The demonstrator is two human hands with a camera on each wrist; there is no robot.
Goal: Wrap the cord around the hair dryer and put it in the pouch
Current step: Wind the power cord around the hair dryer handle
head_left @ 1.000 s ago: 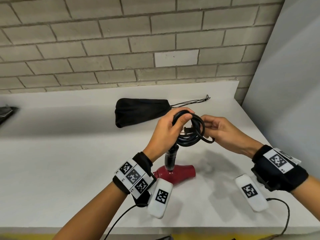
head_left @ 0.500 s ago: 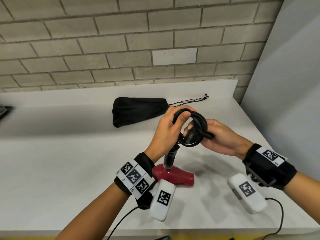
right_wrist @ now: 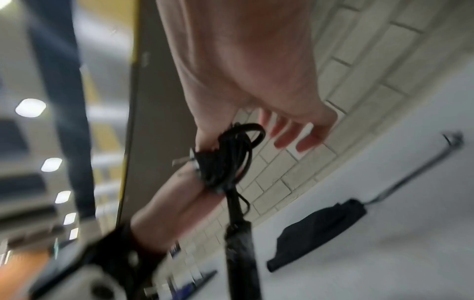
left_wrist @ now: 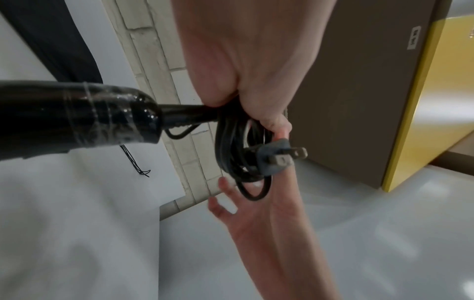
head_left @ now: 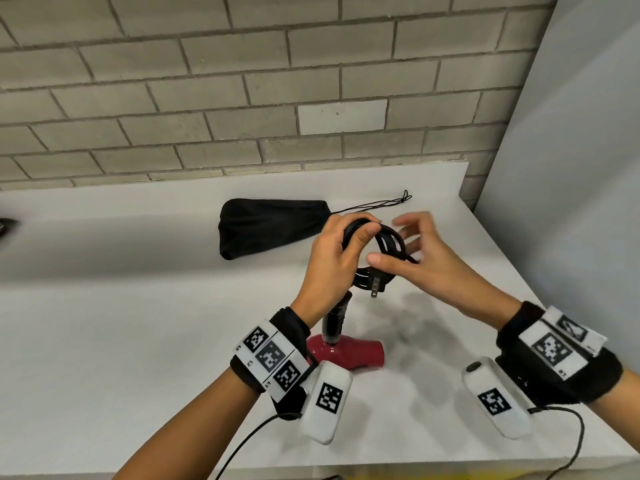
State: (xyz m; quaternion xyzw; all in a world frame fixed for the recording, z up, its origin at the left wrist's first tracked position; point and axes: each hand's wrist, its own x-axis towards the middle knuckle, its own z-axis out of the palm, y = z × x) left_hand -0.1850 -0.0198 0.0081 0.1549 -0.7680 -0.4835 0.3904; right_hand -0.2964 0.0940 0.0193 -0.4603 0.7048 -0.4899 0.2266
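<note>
My left hand (head_left: 346, 251) grips the coiled black cord (head_left: 391, 242) at the top of the hair dryer's black handle (head_left: 334, 318). The red dryer body (head_left: 349, 353) is low over the white table, under my left wrist. The plug (head_left: 375, 285) sticks out below the coil, prongs down; in the left wrist view the plug (left_wrist: 279, 157) juts from the coil (left_wrist: 231, 154) beside the taped handle (left_wrist: 77, 115). My right hand (head_left: 408, 247) is open with fingers spread just right of the coil, its thumb in front of the loops. The black pouch (head_left: 270, 230) lies beyond, its drawstring (head_left: 381, 204) trailing right.
The white table (head_left: 138, 341) backs onto a grey brick wall (head_left: 242, 98), and a grey panel (head_left: 571, 202) closes the right side. A dark object (head_left: 5, 225) shows at the far left edge. Thin cables hang from both wrist cameras at the table's front edge.
My right hand has let go of the cord coil and opened, fingers spreading to the right. The plug now hangs free below the coil. My left hand keeps its grip.
</note>
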